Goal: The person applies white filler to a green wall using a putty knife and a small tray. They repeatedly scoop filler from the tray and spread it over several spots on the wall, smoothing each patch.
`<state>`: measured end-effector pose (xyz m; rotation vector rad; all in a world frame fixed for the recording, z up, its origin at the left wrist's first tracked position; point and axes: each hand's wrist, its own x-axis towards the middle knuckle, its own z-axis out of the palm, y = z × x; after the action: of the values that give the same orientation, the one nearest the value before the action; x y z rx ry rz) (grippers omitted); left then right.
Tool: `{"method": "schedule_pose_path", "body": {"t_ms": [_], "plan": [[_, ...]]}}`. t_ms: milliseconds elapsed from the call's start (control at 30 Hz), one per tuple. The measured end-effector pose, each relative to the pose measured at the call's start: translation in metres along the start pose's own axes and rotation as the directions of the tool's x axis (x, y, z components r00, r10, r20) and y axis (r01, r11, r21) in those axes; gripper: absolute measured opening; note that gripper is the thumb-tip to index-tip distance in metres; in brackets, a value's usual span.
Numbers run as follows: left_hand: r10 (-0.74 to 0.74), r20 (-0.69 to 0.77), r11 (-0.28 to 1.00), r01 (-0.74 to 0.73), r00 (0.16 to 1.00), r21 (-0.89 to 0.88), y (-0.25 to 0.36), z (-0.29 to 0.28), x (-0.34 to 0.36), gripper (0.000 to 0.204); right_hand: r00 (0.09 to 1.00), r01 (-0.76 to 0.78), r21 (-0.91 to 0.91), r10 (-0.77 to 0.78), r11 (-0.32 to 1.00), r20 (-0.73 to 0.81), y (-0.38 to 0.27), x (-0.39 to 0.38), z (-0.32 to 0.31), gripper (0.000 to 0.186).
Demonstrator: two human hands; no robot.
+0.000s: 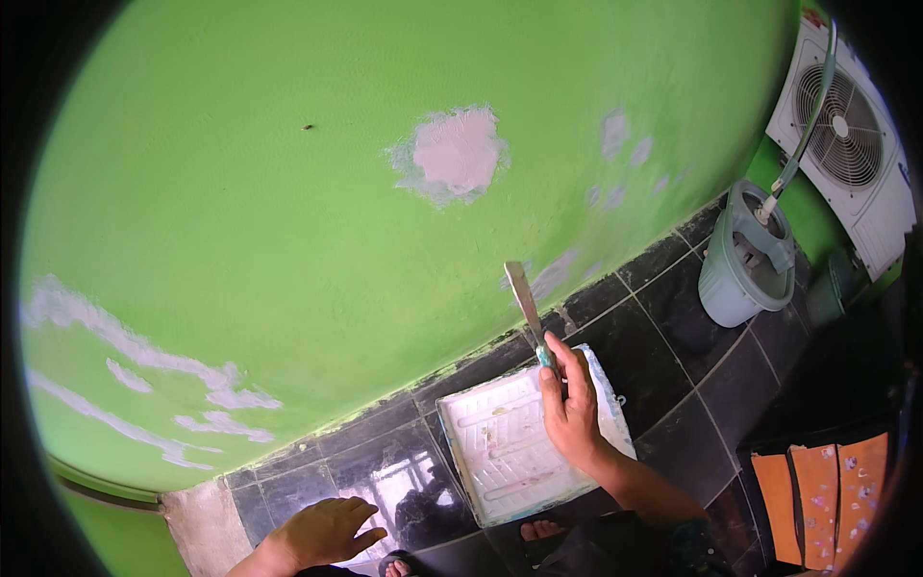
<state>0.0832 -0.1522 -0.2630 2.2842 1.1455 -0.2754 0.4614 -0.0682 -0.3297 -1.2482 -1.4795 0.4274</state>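
My right hand (574,409) grips a putty knife (524,298) by its handle, thumb and fingers closed round it. The narrow metal blade points up and away, toward the green wall (317,240). Below that hand lies a white ribbed paint tray (500,438) with stains, partly hidden by my wrist. My left hand (325,532) hovers low at the left over the tiles, empty, with thumb and fingers apart. On the wall beyond the blade is a pale filler patch (457,154) with rough, feathered edges.
More pale filler streaks (144,346) run along the lower left wall. A grey mop bucket (745,269) with a pole in it stands at the right, near an outdoor fan unit (840,126). Paint-spotted orange slats (817,500) are at lower right. Dark tiles (659,337) cover the floor.
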Motion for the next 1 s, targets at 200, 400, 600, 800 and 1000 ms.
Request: {"method": "schedule_pose_path", "body": {"t_ms": [200,400,600,800,1000], "plan": [[0.068,-0.080,0.998,-0.067,0.994,0.014,0.007,0.004,-0.005,0.048,0.932,0.274,-0.240,-0.319,0.931,-0.174,-0.016,0.076,0.017,0.045],[-0.048,0.069,0.985,0.059,0.996,-0.164,0.004,-0.008,-0.017,0.052,0.927,0.240,-0.298,-0.309,0.924,-0.211,-0.012,0.105,0.038,0.047],[-0.064,0.103,0.977,0.083,0.993,-0.194,-0.008,-0.012,-0.017,0.052,0.940,0.304,-0.215,-0.329,0.928,-0.093,0.013,0.051,0.068,0.047],[-0.043,0.156,0.988,0.065,0.987,-0.142,-0.014,-0.013,-0.003,0.062,0.934,0.279,-0.271,-0.326,0.921,-0.146,-0.002,0.074,0.052,0.048],[0.075,0.220,0.996,-0.064,0.973,-0.058,-0.030,-0.026,0.026,0.068,0.970,0.219,-0.145,-0.199,0.965,0.140,-0.001,0.013,0.041,0.046]]}}
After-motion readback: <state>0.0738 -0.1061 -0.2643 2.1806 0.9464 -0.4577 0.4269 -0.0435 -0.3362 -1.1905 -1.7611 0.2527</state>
